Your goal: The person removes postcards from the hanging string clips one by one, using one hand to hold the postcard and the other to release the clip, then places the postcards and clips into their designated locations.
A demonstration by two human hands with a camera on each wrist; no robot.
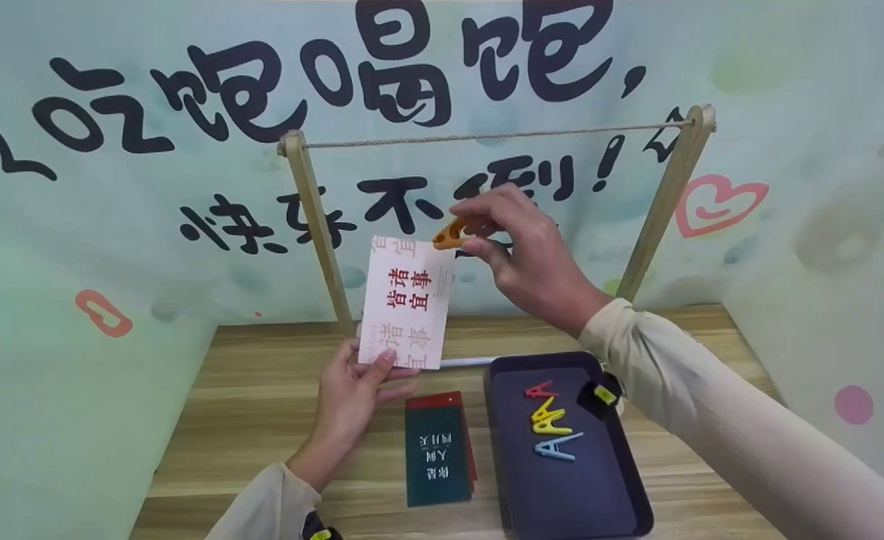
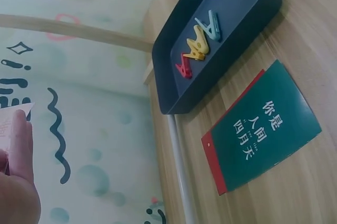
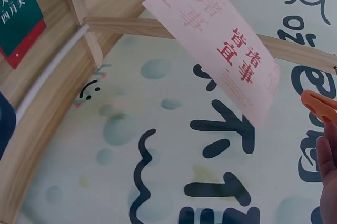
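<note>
My left hand [image 1: 352, 390] pinches a pale pink card [image 1: 408, 300] by its lower edge, with the thumb across the printed front. Red characters cover the middle of the card, which is held upright below the string. Between the thumb and fingers of my right hand [image 1: 536, 251] is an orange clothespin [image 1: 451, 234]. It overlaps the card's upper right corner in the head view; in the right wrist view a gap shows between the clothespin [image 3: 318, 105] and the card [image 3: 226, 50].
A string [image 1: 487, 137] spans two wooden posts [image 1: 663, 199]. On the wooden table [image 1: 262, 420], a dark tray [image 1: 562, 502] holds red, yellow and blue clothespins [image 1: 558, 447]. Left of it, a green card [image 1: 436, 450] overlaps a red one [image 1: 442, 400]. A white rod [image 1: 468, 362] lies behind.
</note>
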